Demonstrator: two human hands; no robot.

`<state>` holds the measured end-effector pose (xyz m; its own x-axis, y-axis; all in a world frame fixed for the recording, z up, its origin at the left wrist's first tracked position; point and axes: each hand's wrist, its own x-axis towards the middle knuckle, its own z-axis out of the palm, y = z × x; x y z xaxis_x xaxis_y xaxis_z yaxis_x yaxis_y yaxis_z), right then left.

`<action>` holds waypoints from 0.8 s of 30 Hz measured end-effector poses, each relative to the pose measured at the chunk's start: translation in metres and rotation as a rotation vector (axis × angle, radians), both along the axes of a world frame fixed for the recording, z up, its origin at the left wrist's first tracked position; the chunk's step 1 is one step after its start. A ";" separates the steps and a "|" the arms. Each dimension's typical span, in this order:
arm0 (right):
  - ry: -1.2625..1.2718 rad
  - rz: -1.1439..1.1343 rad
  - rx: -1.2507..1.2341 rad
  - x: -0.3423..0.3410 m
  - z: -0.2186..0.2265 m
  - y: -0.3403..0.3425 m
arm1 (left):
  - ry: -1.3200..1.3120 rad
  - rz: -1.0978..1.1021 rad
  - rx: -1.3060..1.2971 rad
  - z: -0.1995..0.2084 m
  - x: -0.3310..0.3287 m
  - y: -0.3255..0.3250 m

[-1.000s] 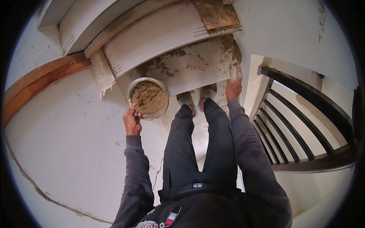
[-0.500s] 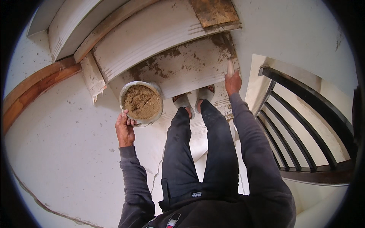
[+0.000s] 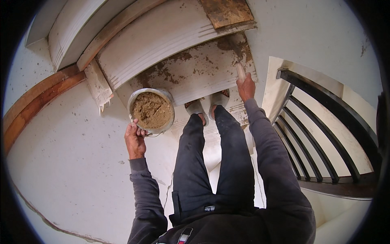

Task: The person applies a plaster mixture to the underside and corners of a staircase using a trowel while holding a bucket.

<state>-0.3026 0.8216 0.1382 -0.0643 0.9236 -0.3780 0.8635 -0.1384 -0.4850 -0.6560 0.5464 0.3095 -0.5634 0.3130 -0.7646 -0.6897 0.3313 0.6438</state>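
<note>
My left hand (image 3: 135,140) grips the near-left edge of a grey bucket (image 3: 172,116), with its wire handle hanging by the fingers. Brown, crumbly wet mortar (image 3: 152,109) fills much of the bucket. Out to the right, my right hand (image 3: 246,87) is closed around the pale handle of a trowel (image 3: 241,71). The trowel's far end is hard to make out against the dark mortar smears at the right end of the stair tread (image 3: 195,73).
My sandalled feet (image 3: 196,107) stand at the near edge of the smeared tread. Beyond rises another white step (image 3: 162,36) with a brown-stained board (image 3: 227,12) on it. A black railing (image 3: 321,130) runs along the right. Wooden trim (image 3: 44,97) curves along the left wall.
My right hand has shifted slightly left and nearer, and the trowel handle now tilts more to the left. The bucket stays in my left hand, almost unmoved.
</note>
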 end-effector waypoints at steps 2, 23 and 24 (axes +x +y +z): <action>-0.002 -0.020 0.001 0.000 0.004 -0.001 | 0.002 0.008 0.007 -0.003 -0.001 -0.002; 0.047 -0.127 -0.046 0.006 -0.029 -0.024 | 0.024 0.005 0.019 0.001 0.006 -0.001; 0.052 -0.066 -0.075 -0.005 -0.027 -0.027 | 0.026 0.010 0.022 0.000 0.006 -0.003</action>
<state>-0.3078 0.7947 0.1112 -0.0253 0.8956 -0.4442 0.8254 -0.2320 -0.5147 -0.6503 0.5433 0.3098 -0.5861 0.3242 -0.7426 -0.6758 0.3100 0.6687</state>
